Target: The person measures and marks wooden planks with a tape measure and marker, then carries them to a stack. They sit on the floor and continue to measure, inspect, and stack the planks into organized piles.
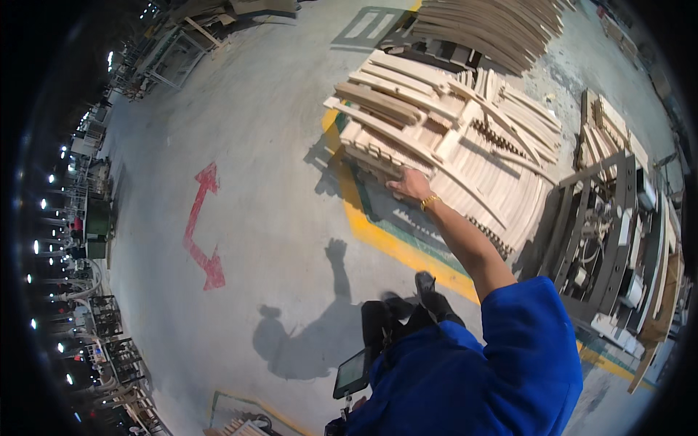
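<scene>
R hand (412, 183) at approx. 2 o'clock touches near-L edge of the wood-strip stack (476, 163), also 2 o'clock; can't tell if fingers grip or just rest. L hand (358, 402), 6 o'clock by tablet (352, 374), grip unclear. Prob. best: light, steady contact, avoid nudging crosswise top strips (378, 102)

Behind the wood pile (472, 171) lies another stack (487, 29); right of the pile — a frame (620, 229); left, on the floor (254, 145) — an arrow (194, 218).
</scene>
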Available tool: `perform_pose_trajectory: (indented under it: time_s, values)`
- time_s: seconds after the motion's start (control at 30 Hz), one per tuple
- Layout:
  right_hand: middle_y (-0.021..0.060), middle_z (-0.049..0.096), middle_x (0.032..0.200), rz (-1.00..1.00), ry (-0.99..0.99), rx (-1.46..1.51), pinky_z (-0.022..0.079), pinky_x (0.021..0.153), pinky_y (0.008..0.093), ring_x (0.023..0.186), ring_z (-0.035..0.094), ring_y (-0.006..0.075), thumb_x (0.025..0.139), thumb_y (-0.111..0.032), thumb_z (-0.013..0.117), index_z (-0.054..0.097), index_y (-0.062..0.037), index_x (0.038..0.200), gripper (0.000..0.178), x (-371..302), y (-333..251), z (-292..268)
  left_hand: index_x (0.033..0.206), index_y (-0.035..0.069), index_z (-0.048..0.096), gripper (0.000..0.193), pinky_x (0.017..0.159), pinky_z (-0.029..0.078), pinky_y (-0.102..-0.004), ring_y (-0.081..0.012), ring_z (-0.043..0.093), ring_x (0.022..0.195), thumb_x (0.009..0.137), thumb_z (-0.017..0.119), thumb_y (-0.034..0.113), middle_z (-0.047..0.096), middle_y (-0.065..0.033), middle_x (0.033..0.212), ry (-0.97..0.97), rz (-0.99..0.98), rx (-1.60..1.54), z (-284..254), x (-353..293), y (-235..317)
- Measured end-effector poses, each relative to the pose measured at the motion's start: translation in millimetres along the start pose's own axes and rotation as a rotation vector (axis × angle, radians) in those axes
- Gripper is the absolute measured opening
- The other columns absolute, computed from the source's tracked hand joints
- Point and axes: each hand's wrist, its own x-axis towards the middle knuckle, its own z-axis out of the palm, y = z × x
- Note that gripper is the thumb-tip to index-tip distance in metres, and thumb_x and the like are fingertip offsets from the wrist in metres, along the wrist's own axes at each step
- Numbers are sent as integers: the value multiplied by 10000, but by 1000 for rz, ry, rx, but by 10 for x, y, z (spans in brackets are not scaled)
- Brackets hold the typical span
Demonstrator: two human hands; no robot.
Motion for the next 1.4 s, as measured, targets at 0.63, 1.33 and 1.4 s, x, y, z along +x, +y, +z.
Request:
perform_pose_trajectory:
  time_s: [0.63, 1.33, 1.4]
  values:
    - [22, 594, 1001, 677, 61, -684, 448, 759, 422, 950, 564, 207, 870, -252, 470, 564, -197, 1163, 312, 4041, 129, 853, 972, 48, 602, 199, 506, 450, -250, -139, 579, 655, 854, 557, 201, 591, -57, 823, -62, 577, 429, -167, 2949, 8580]
    - [118, 628, 770, 521, 366, 132, 476, 656, 331, 716, 613, 242, 569, -267, 804, 580, -1, 976, 536, 9138, -1380, -943, 1128, -11, 558, 384, 767, 502, -307, -151, 614, 878, 837, 661, 217, 648, -100, 978, -883, 1205, 564, 6099, 3339, 15649]
    - [122, 608, 791, 461, 498, 168, 468, 666, 335, 718, 588, 246, 557, -244, 810, 571, 0, 1009, 566, 9984, -1478, -1367, 1177, -16, 544, 443, 818, 494, -300, -179, 612, 916, 819, 680, 206, 633, -132, 1054, -1224, 1169, 728, 6932, 2692, 16141]
